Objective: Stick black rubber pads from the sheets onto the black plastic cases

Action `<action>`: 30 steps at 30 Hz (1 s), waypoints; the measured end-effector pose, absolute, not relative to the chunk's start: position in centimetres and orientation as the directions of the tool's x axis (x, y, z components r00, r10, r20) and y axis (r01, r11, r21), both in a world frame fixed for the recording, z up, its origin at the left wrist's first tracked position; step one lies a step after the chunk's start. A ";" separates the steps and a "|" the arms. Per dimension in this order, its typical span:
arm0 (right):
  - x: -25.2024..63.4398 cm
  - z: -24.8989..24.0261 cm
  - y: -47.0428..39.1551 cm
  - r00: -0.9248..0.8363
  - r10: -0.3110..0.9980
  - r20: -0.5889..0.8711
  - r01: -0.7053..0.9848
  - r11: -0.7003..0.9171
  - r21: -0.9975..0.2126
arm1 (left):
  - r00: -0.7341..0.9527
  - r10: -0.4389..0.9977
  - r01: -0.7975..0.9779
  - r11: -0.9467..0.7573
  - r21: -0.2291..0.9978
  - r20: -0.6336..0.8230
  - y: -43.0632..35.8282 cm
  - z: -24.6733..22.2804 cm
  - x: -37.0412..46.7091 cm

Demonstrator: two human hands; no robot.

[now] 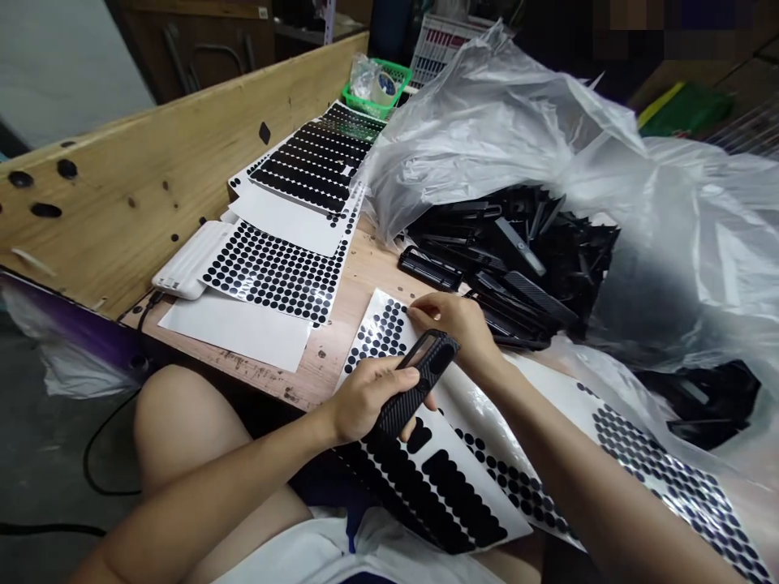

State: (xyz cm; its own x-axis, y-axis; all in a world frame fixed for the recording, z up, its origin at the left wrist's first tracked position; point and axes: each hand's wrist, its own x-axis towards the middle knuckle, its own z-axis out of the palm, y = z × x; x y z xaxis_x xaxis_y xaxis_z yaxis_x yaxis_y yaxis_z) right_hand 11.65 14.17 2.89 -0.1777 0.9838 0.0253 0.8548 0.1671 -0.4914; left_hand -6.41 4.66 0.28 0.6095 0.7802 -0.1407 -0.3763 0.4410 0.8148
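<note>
My left hand [371, 393] is closed around a long black plastic cover [417, 385] with a carbon-fibre-like texture, held tilted above my lap. My right hand [454, 324] has its thumb and index finger pinched together at the edge of a white sheet of round black stickers [380, 328]. What sits between those fingertips is too small to make out. Beneath the cover, another sheet with black oval stickers [462, 495] lies across my lap. More sheets with round stickers [663, 446] stretch out under and beyond my right forearm.
A heap of black plastic parts [517, 251] spills from a large clear plastic bag [487, 122] at the right. Further sticker sheets [273, 272] and a white device with a cable [188, 264] lie left, along a wooden board [182, 146]. A green basket [380, 89] stands behind.
</note>
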 end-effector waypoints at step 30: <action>12.2 7.5 6.1 -0.183 0.860 -0.477 0.073 -0.472 -0.879 | 0.536 0.843 -0.490 0.362 0.793 -0.054 5.0 -0.4 -6.0</action>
